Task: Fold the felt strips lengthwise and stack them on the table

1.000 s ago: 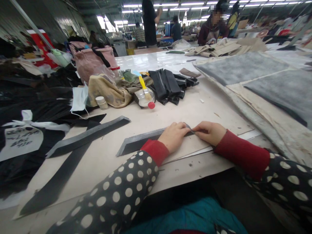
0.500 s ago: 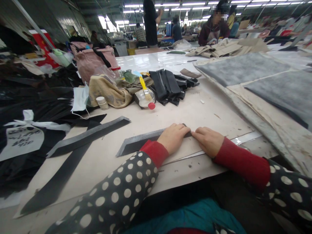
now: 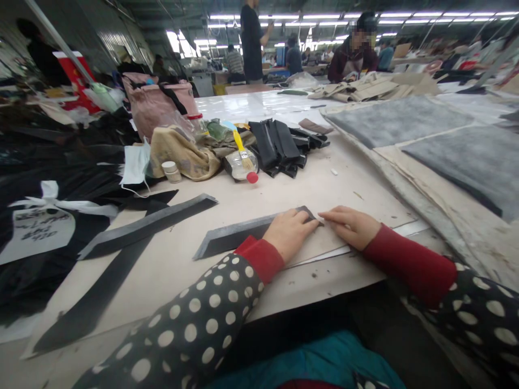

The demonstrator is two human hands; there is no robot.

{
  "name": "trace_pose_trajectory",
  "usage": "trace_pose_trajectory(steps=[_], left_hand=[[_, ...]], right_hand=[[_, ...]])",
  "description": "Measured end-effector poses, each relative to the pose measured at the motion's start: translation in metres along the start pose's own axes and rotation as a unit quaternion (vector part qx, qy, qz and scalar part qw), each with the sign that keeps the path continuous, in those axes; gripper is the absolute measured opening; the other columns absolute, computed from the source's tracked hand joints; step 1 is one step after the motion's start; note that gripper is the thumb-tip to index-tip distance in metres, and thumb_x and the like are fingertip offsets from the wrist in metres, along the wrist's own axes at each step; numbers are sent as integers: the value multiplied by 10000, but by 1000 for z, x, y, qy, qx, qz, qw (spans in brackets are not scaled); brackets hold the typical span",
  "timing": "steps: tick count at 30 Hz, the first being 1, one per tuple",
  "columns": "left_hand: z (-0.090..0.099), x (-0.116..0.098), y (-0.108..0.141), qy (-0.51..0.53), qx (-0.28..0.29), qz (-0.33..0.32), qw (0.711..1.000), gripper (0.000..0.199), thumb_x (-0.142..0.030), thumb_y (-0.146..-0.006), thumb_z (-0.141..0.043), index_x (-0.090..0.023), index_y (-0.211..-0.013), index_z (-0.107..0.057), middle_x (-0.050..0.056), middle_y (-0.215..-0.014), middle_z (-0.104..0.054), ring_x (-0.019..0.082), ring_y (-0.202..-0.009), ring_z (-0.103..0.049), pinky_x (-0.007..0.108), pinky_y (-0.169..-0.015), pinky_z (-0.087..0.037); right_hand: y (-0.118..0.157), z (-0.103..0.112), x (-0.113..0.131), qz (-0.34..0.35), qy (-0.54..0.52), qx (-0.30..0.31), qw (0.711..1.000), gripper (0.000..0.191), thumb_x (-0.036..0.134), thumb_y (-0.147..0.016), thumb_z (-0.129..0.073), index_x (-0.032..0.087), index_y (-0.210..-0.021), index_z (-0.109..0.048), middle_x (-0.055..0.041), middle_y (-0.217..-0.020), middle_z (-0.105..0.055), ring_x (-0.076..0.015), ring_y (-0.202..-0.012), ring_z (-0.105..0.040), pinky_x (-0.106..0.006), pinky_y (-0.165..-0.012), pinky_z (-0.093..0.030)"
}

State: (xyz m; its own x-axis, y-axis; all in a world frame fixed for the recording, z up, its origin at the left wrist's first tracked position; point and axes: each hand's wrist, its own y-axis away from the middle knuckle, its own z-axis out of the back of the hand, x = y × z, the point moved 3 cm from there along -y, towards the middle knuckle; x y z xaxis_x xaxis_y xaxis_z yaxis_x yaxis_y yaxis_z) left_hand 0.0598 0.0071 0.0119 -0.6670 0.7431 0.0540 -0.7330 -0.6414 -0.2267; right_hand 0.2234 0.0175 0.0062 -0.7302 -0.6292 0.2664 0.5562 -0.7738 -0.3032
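Overhead tubes (image 3: 428, 14) glowing, glare on white tabletop (image 3: 235, 104), dim left side, stretched edges

I see the nearer strip (image 3: 235, 236) in black with a grey border, and my view gives the longer strip (image 3: 150, 227) the same pairing. The sleeves (image 3: 203, 316) are black with cream polka dots, the cuffs (image 3: 263, 256) plain deep red. I read the counter (image 3: 348, 178) as pale beige, flecked dark in places. The brush handle (image 3: 238, 140) is yellow, the bottle cap (image 3: 252, 178) red, the face mask (image 3: 135, 162) pale blue, the bag (image 3: 162, 100) dusty pink, the panels (image 3: 401, 116) mottled grey, the tag (image 3: 42, 232) white with black writing.
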Motion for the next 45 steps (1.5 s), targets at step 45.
trace_pose_trajectory(steps=[45], left_hand=[[3, -3, 2, 22, 29, 13, 999, 309, -213, -873, -326, -248, -1166, -419, 47, -1059, -492, 172, -943, -435, 322, -782, -382]], right_hand=[[-27, -13, 5, 68, 42, 62, 995, 380, 116, -772, -346, 141, -1081, -566, -104, -877, -559, -168, -803, -494, -332, -764, -422]])
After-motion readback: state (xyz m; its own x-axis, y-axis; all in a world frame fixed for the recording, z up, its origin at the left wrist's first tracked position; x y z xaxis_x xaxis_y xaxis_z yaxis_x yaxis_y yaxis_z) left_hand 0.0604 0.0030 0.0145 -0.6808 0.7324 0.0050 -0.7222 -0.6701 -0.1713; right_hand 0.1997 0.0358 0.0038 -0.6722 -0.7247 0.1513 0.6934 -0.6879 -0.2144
